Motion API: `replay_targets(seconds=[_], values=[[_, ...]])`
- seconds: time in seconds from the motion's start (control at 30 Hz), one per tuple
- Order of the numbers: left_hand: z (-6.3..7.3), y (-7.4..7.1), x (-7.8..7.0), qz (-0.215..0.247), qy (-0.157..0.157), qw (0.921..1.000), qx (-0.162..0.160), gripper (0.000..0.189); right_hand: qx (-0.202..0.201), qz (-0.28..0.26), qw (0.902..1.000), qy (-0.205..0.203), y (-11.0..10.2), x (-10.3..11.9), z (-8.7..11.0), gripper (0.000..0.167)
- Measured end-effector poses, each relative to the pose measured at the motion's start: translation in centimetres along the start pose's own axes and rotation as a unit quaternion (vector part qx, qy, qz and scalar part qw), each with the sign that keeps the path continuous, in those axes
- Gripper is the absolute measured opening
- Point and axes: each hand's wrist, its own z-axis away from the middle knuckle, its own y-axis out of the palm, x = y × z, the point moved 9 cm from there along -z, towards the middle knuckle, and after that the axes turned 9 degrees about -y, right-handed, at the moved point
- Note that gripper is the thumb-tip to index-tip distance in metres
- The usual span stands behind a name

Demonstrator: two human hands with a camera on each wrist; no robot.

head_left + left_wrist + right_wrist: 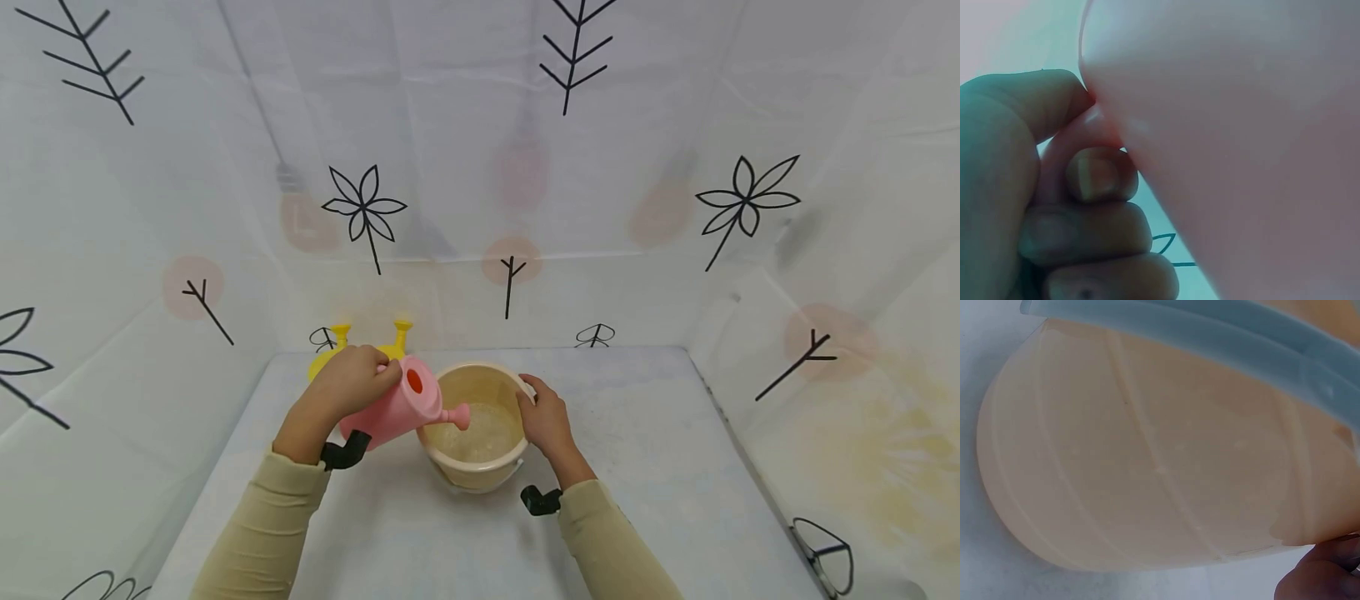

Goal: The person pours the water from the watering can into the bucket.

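A pink watering can (392, 410) tilts to the right, its spout and rose over the mouth of a cream bucket (471, 475). My left hand (341, 387) grips the can's handle (1085, 128), with the fingers curled round it in the left wrist view. No water shows leaving the rose. The bucket stands upright on the table, and its inner bottom is partly visible. On its right side, my right hand (546, 418) holds the rim, thumb at the inside. The right wrist view shows the bucket's ribbed wall and its pale handle (1210, 347) across it.
Behind my left hand are yellow watering-can parts (397, 343) with two upright roses, partly hidden. The white table (637, 467) is bordered by patterned cloth walls (465, 208) at the back and sides.
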Motion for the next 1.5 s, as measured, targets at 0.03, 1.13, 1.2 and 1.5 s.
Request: replay_targets(seconds=[0.03,1.13,1.2,1.5], values=[[0.0,0.0,0.0,-0.001,0.0,1.0,0.001,0.031,0.0,0.0,1.0,0.0,0.0,0.0,0.0,0.043],[-0.7,0.3,-1.2,-0.015,0.02,0.9995,0.022,0.036,-0.003,-0.007,1.0,0.002,0.1,0.0,-0.1,0.042],[-0.7,0.3,-1.2,-0.016,0.019,0.9994,0.024,0.036,-0.003,-0.006,1.0,0.002,0.1,0.0,0.0,0.042],[-0.8,0.0,-1.8,-0.024,0.032,0.999,0.018,0.038,-0.004,-0.006,1.0,0.001,-0.1,0.2,0.0,0.042]])
